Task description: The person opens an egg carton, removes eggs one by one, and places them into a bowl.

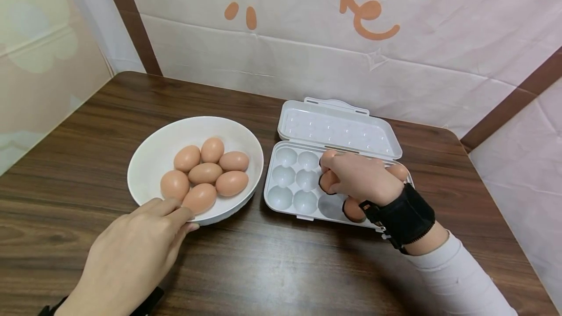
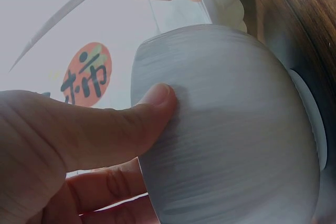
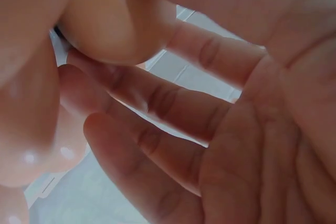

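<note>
My left hand (image 1: 138,243) grips the near rim of a white bowl (image 1: 147,160); in the left wrist view its thumb (image 2: 152,108) presses the bowl's outer wall, with fingers behind the rim. Several brown eggs (image 1: 205,173) lie in the bowl. My right hand (image 1: 364,177) is over the right half of a pale plastic egg box (image 1: 281,177) and holds an egg (image 3: 118,19) between thumb and fingers. Other eggs sit in the box around that hand, one by its wrist (image 1: 353,208) and one at the far right (image 1: 398,172). The hand hides part of the box.
The box's lid (image 1: 340,130) lies folded back behind it, toward the wall. Round hollows in the box's left part hold no eggs. Both containers stand on a dark wooden table (image 1: 272,267). A printed cloth (image 1: 281,52) hangs along the table's back edge.
</note>
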Tool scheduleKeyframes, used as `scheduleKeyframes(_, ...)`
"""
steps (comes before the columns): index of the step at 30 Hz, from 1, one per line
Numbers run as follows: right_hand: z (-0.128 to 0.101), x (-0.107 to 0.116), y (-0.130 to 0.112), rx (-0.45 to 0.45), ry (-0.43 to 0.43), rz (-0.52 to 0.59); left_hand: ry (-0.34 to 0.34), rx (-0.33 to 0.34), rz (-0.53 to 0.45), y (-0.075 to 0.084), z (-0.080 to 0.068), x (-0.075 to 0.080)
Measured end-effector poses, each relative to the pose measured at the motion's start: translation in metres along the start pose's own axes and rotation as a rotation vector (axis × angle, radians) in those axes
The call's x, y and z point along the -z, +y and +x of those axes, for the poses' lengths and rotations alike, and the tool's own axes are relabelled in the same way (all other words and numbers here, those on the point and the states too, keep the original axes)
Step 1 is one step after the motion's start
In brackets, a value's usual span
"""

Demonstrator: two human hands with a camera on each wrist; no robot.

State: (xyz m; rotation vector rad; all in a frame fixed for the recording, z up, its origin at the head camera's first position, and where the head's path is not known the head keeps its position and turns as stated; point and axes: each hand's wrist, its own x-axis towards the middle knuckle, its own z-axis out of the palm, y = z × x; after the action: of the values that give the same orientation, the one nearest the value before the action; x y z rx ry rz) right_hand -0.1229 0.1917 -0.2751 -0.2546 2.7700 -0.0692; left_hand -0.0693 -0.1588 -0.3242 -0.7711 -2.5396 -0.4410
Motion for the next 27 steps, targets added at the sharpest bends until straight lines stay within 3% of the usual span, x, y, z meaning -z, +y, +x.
scheduleKeyframes(9, 0.001, -0.001, 0.000, 0.051, 0.030, 0.021, -0.004, 0.002, 0.001, 0.000, 0.000, 0.000)
scheduleKeyframes(13, 0.002, 0.002, 0.002, 0.141, 0.088, 0.011, -0.007, -0.010, 0.004, -0.001, 0.000, 0.000)
scheduleKeyframes(16, 0.001, 0.008, 0.000, 0.175, 0.094, 0.029, -0.008, -0.014, 0.005, -0.001, 0.001, 0.000)
scheduleKeyframes(20, 0.001, 0.020, -0.005, 0.138, 0.065, 0.065, -0.011, -0.001, 0.005, 0.000, 0.001, 0.000)
scheduleKeyframes(27, 0.003, 0.044, -0.016, 0.202, 0.108, 0.026, -0.020, 0.000, 0.005, 0.000, 0.001, 0.001)
